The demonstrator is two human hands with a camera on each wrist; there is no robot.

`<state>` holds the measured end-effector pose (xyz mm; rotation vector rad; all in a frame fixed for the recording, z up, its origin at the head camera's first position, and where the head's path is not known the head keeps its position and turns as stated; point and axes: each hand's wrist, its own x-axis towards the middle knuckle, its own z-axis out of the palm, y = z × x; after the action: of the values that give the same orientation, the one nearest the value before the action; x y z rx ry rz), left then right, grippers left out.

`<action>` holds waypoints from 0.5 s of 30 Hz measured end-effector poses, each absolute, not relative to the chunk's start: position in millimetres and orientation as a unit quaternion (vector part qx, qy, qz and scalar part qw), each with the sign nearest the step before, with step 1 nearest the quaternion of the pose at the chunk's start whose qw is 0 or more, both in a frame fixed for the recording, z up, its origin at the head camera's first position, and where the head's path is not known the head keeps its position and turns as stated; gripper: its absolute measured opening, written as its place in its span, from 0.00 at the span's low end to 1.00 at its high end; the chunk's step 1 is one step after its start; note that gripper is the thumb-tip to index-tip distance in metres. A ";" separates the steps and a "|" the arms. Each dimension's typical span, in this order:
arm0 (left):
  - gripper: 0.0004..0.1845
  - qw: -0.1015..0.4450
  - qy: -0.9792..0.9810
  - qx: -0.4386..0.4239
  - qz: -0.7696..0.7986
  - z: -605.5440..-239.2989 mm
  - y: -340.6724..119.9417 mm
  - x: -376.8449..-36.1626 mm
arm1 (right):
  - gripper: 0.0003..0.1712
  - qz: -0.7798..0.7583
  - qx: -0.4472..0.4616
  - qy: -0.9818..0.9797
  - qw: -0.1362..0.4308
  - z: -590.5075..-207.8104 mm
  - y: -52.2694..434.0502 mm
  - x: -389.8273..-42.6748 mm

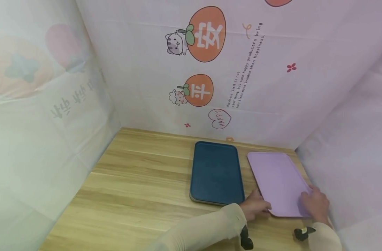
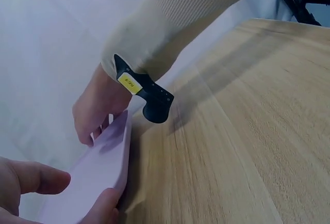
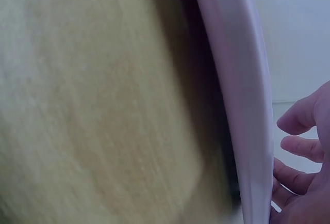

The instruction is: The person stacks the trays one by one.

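A light purple rectangular tray (image 1: 279, 181) lies at the right of the wooden table, with shadow under its near edge. My left hand (image 1: 255, 206) holds its near left corner; in the left wrist view one fingertip (image 2: 105, 206) is at the rim and the thumb (image 2: 44, 177) is over the tray's face. At the near right edge my right hand (image 1: 317, 205) grips the tray, thumb on top. Its other fingers are partly hidden in the head view. The right wrist view shows the tray's rim (image 3: 240, 79) close up, beside loosely bent fingers (image 3: 304, 149).
Left of the purple tray lies a dark teal tray (image 1: 216, 172), with a paler layer showing beneath its near edge. Printed white cloth (image 1: 147, 69) walls the wooden table (image 1: 131, 188) at the back and both sides. Each wrist carries a black camera mount (image 1: 245, 238).
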<state>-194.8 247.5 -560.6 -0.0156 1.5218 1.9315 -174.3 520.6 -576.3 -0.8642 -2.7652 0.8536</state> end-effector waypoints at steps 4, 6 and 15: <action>0.29 0.331 0.582 -0.023 0.743 -558.4 246.8 -193.2 | 0.39 0.289 -0.297 -0.907 0.072 -577.4 523.7 -174.0; 0.32 0.328 0.594 -0.024 0.734 -557.0 244.6 -192.5 | 0.39 0.293 -0.301 -0.904 0.075 -577.1 522.8 -173.6; 0.38 0.307 0.633 -0.013 0.710 -554.7 243.7 -189.0 | 0.38 0.315 -0.325 -0.886 0.100 -574.8 520.3 -168.6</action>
<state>-189.0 243.7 -554.7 -0.0332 1.6745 1.8791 -168.6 520.3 -574.8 -0.9602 -2.6198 0.9316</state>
